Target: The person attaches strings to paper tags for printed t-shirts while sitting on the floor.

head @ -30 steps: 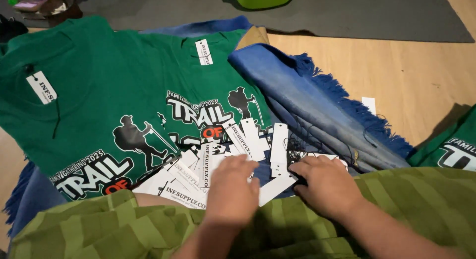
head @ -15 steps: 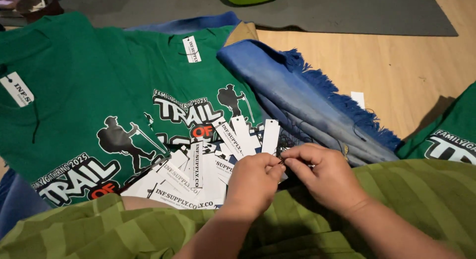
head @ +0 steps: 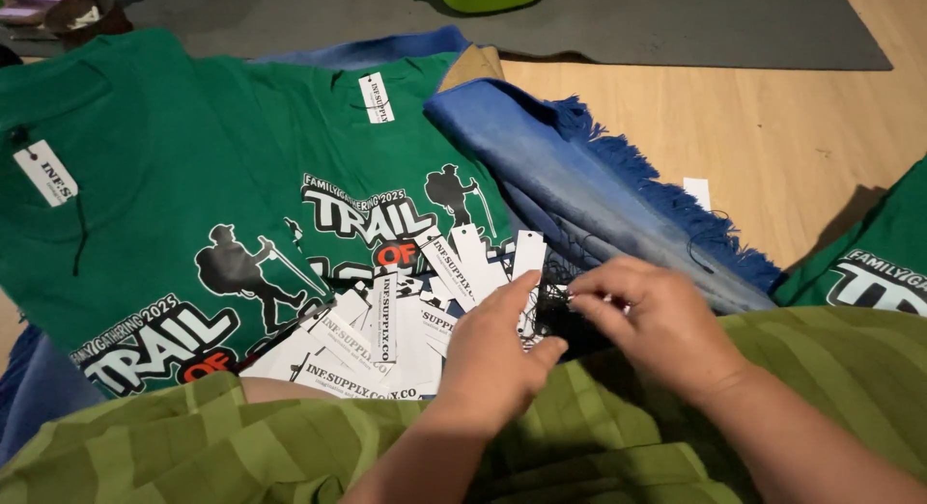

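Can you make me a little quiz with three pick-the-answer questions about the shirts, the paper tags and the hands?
1. Where does the pile of white tags lie?
A. On the green shirts
B. On the grey mat
C. On the bare wood floor

2. What colour is the fringed cloth beside the shirts?
A. Red
B. Blue
C. Yellow

3. What are the hands doing?
A. Lying flat and apart
B. Both meeting at one tag and its black string
C. Folding a shirt

Answers:
1. A, the tags fan out over the printed front of a green shirt.
2. B, it is blue with a darker blue fringe along its edge.
3. B, the left hand and right hand come together, fingertips pinching at a white tag and dark thread.
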